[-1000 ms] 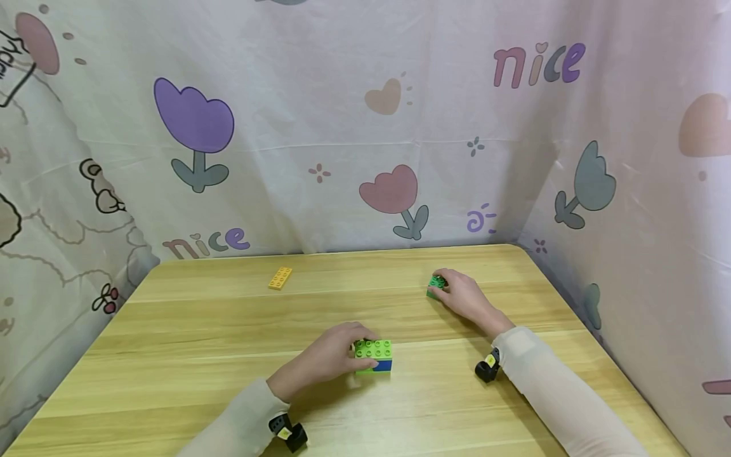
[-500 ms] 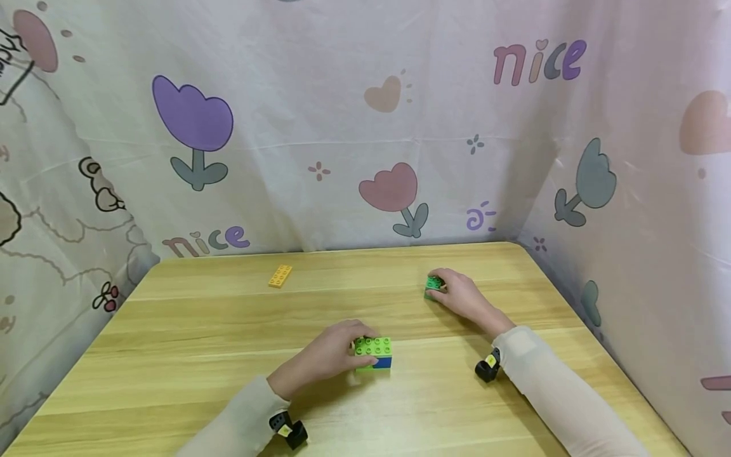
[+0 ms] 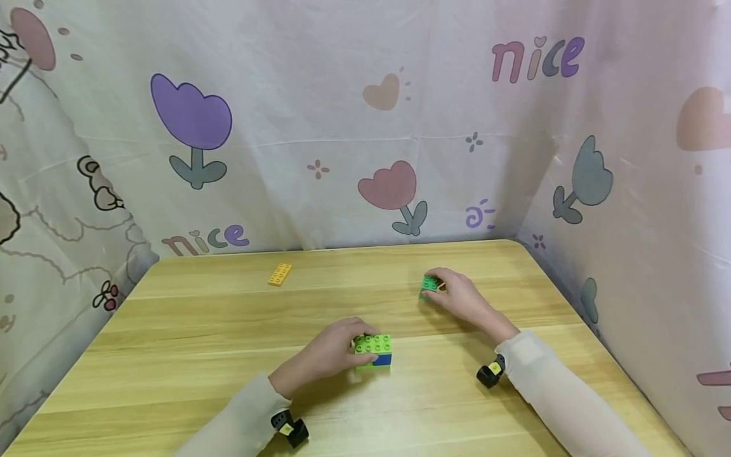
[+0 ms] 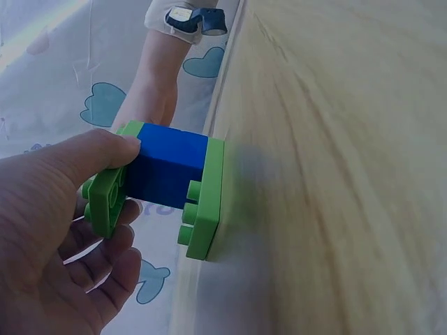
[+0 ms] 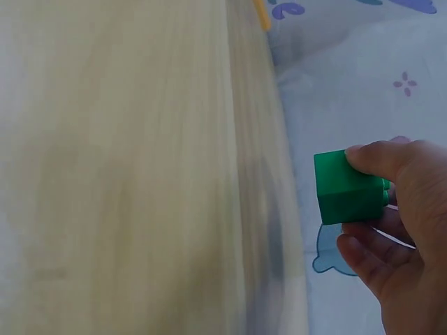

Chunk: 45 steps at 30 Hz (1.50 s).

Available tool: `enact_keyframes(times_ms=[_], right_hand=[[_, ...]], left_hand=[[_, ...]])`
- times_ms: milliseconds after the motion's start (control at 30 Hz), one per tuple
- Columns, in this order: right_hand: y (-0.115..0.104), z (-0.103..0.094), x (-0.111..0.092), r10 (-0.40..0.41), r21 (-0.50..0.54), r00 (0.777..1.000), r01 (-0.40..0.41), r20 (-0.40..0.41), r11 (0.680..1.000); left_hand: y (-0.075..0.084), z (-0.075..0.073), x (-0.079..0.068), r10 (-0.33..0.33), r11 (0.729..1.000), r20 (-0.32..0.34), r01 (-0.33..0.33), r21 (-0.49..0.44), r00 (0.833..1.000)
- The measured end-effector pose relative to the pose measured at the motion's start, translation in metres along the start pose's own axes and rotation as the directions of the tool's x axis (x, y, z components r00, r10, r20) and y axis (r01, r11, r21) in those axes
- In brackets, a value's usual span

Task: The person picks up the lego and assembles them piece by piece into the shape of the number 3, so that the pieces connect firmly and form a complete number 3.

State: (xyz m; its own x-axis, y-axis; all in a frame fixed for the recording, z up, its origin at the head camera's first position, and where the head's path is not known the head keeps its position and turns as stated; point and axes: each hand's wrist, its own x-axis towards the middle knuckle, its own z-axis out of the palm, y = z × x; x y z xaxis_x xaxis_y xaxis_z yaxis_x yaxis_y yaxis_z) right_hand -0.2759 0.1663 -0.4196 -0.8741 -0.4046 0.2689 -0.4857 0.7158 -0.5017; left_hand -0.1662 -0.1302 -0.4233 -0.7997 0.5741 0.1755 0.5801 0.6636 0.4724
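Observation:
In the head view my left hand [image 3: 328,349] grips a small stack of toy building blocks near the middle of the table. The left wrist view shows its layers: a blue brick [image 4: 167,164] between two lime green plates, the studded lower plate [image 4: 207,209] right at the tabletop and the upper plate [image 4: 105,199] under my thumb and fingers. Farther back on the right, my right hand [image 3: 464,297] pinches a green brick [image 3: 429,284] between thumb and fingers. A gap shows between this green brick [image 5: 349,188] and the tabletop in the right wrist view.
A flat yellow plate [image 3: 280,275] with studs lies at the back left of the wooden table [image 3: 200,330]. Behind the back edge hangs a printed curtain [image 3: 285,114], which also runs along both sides. Each wrist wears a small black camera.
My right hand has shifted slightly left with the green brick in its grip. The left hand and its stack stay in place; the head view tips down very slightly.

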Motion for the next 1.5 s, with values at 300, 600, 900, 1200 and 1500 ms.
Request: enact_keyframes(times_ms=[300,600,900,1200,1500], right_hand=[[-0.016,-0.005,-0.008,-0.047,0.033,0.999,0.048,-0.016,0.998],[-0.030,-0.007,-0.014,-0.100,0.063,0.995,0.102,-0.031,0.993],[-0.045,-0.008,-0.021,-0.167,0.066,0.986,0.168,-0.015,0.984],[-0.060,-0.010,-0.029,-0.200,0.106,0.979,0.197,0.023,0.975],[-0.070,-0.011,-0.035,-0.256,0.132,0.966,0.250,0.030,0.959]], left_hand=[[0.000,0.000,0.000,-0.010,1.000,-0.005,0.010,-0.008,1.000],[-0.003,-0.003,0.000,-0.009,0.999,0.016,0.009,-0.034,1.000],[-0.004,-0.002,0.000,-0.011,0.999,0.016,0.012,-0.052,1.000],[-0.002,-0.001,0.001,-0.015,0.999,-0.008,0.015,-0.040,1.000],[0.000,-0.001,0.002,-0.031,0.998,0.008,0.031,-0.052,0.999]])
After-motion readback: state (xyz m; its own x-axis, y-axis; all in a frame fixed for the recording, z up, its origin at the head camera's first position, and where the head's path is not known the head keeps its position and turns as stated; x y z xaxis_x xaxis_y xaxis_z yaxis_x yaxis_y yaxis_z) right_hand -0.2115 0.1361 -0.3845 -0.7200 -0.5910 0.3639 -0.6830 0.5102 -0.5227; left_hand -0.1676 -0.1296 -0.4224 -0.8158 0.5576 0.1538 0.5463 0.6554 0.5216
